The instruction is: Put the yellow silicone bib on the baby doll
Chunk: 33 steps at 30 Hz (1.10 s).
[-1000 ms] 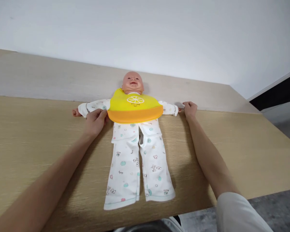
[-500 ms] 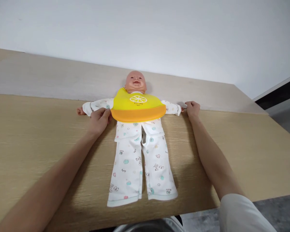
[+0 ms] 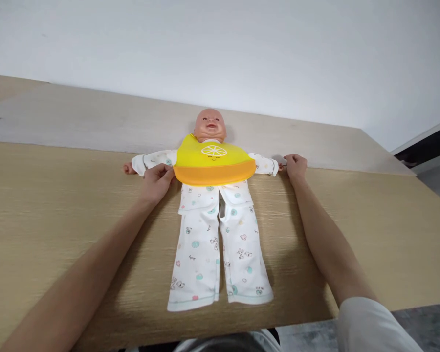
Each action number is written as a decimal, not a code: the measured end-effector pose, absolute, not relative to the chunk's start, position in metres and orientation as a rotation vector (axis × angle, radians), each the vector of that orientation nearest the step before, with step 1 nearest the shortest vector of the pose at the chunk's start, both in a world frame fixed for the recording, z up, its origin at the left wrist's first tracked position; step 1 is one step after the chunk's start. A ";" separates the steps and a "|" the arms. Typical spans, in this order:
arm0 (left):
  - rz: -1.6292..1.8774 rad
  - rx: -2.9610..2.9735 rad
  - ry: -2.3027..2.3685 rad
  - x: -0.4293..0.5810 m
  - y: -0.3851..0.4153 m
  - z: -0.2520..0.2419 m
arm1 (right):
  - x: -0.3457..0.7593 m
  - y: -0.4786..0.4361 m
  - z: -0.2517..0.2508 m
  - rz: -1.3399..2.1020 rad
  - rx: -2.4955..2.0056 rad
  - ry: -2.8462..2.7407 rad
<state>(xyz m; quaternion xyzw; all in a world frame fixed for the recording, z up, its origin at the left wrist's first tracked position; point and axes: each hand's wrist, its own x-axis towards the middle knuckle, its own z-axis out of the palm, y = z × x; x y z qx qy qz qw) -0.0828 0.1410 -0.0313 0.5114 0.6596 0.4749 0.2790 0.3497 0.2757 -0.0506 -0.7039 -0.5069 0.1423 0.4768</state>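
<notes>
Currently the doll (image 3: 210,128) lies on its back on the worktop (image 3: 58,234), head toward the far edge, arms spread to both sides, legs straight toward the person. Dressing state as observed: white printed pyjamas (image 3: 220,249) are on, top and trousers both, lying fairly flat, with a small gap showing at the crotch of the trousers. The yellow-and-orange bib (image 3: 214,160) sits on the chest, centred under the chin, its orange lower edge across the front of the top. Any fastening behind the neck is hidden.

Left hand (image 3: 156,183): palm down, arched over the pyjama sleeve (image 3: 157,157) just beside the bib's edge, forearm angled in from lower left. Grip half closed; whether it pinches cloth, I cannot tell. Right hand (image 3: 295,166): at the far end of the other sleeve, fingers bunched just beside the cuff, near the worktop's back edge, forearm coming in from lower right out of a pale shirt sleeve (image 3: 374,327). Grip looks closed, but any hold on cloth cannot be confirmed.
</notes>
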 end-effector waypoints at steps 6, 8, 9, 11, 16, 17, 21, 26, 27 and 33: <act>1.299 1.374 1.712 -0.084 0.142 -0.034 | 0.349 0.274 -0.050 0.348 -1.712 -1.258; 1.307 1.369 1.708 -0.085 0.143 -0.035 | 0.348 0.273 -0.050 0.345 -1.713 -1.259; 1.309 1.367 1.708 -0.085 0.143 -0.036 | 0.348 0.273 -0.049 0.343 -1.714 -1.258; 1.311 1.366 1.709 -0.086 0.144 -0.038 | 0.348 0.273 -0.049 0.339 -1.717 -1.256; 1.303 1.374 1.729 -0.087 0.144 -0.040 | 0.349 0.274 -0.050 0.330 -1.717 -1.258; 1.302 1.381 1.734 -0.087 0.143 -0.040 | 0.349 0.275 -0.050 0.329 -1.720 -1.257; 1.291 1.399 1.749 -0.087 0.143 -0.039 | 0.348 0.276 -0.049 0.323 -1.738 -1.249; 1.269 1.353 1.803 -0.080 0.140 -0.029 | 0.347 0.274 -0.049 0.318 -1.732 -1.257; 1.267 1.341 1.812 -0.079 0.140 -0.027 | 0.347 0.273 -0.049 0.320 -1.731 -1.259; 1.297 1.348 1.783 -0.078 0.141 -0.029 | 0.349 0.277 -0.050 0.318 -1.757 -1.254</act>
